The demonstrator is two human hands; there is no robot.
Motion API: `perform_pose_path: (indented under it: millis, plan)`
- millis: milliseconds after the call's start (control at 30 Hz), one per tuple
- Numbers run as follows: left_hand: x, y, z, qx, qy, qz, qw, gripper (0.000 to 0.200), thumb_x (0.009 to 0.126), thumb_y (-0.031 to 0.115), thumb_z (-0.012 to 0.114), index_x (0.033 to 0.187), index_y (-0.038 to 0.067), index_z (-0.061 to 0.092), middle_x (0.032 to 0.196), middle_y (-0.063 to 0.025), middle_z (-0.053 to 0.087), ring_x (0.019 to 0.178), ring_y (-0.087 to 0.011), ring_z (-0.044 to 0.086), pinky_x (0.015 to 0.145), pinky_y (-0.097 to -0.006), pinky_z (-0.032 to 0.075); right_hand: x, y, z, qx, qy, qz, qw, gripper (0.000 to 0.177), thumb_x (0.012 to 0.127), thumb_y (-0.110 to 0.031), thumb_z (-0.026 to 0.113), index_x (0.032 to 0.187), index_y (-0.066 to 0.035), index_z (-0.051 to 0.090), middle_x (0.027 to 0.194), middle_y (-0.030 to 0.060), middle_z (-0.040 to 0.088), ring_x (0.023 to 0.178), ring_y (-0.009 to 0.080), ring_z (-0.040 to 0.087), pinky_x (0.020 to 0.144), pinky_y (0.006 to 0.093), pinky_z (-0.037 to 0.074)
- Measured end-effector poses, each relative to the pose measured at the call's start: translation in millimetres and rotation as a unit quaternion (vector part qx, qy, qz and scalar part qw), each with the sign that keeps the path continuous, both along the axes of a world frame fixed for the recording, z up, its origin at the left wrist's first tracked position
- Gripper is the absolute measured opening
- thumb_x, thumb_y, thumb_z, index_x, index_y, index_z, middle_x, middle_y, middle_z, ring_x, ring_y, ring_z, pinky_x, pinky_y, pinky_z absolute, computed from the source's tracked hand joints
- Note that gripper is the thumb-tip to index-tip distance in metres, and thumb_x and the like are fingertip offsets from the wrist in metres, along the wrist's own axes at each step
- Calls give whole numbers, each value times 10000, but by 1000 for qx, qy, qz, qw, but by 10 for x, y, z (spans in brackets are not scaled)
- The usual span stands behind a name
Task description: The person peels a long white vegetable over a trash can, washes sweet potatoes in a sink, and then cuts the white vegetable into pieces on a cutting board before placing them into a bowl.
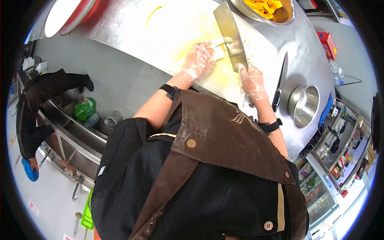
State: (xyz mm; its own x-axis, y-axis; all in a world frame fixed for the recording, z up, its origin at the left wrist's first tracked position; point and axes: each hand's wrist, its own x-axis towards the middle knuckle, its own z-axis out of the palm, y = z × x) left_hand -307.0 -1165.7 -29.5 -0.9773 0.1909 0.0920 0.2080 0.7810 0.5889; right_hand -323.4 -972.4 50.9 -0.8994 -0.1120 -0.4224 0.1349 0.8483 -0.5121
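Note:
My left hand [199, 61], in a clear plastic glove, has its fingers closed on a pale piece of food [219, 53] whose kind I cannot make out. It lies on a large white cutting board [184, 24]. My right hand [253, 83], gloved the same way, grips a cleaver [232, 38]. The wide blade stands across the pale food, just right of my left fingertips. Small pale bits show beyond the blade, partly hidden by it. A thin yellow strip [153, 15] rests farther up the board.
A steel bowl of orange chunks [265, 8] stands at the far right of the board. A long knife [281, 78] lies along the board's right side, beside another steel bowl [305, 107]. Red and white containers [72, 16] are at upper left. A person in dark clothes [44, 100] bends by the sinks.

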Motion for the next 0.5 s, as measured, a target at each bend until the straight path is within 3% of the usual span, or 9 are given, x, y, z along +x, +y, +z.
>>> perform_pose_path:
  millis: [100,167,267,367,433,500]
  plan:
    - [-29,12,-44,-9,22,-9,1000,348,683,247,660,960,49,587,1148,-190,530,1076,-354,475,935,-419,372,33,3,115,-1,12,-7,1000,301,849,-267,519,1034,-45,602,821,220,619,782,377,592,724,427,463]
    - [-40,9,-73,-5,57,-10,998,344,677,267,645,925,36,587,1115,-196,545,1043,-343,500,927,-407,376,37,19,165,33,50,52,997,283,850,-250,510,1021,-45,605,822,226,613,782,382,589,716,430,463]
    - [82,-88,131,-32,56,6,998,421,684,319,656,997,44,593,1125,-194,548,1084,-332,490,940,-399,373,32,41,164,32,96,78,992,269,849,-231,503,1009,-41,605,818,229,609,780,382,589,710,432,464]
    - [254,-299,278,-93,-14,48,994,550,689,395,671,1106,52,567,1181,-190,515,1123,-323,476,973,-377,356,7,43,132,44,48,64,996,318,860,-272,519,1059,-39,599,851,223,621,798,377,593,723,410,456]
    - [350,-463,372,-167,-119,85,975,650,692,434,682,1176,32,520,1232,-186,468,1143,-318,461,970,-377,374,10,61,92,52,37,61,996,320,860,-273,517,1064,-41,598,855,224,621,803,376,593,727,410,456]
    - [494,-557,160,-138,-142,104,975,668,691,423,689,1189,20,501,1238,-185,456,1145,-315,460,947,-377,400,8,63,95,57,25,59,996,323,860,-275,515,1070,-43,597,860,225,620,807,375,594,730,410,456]
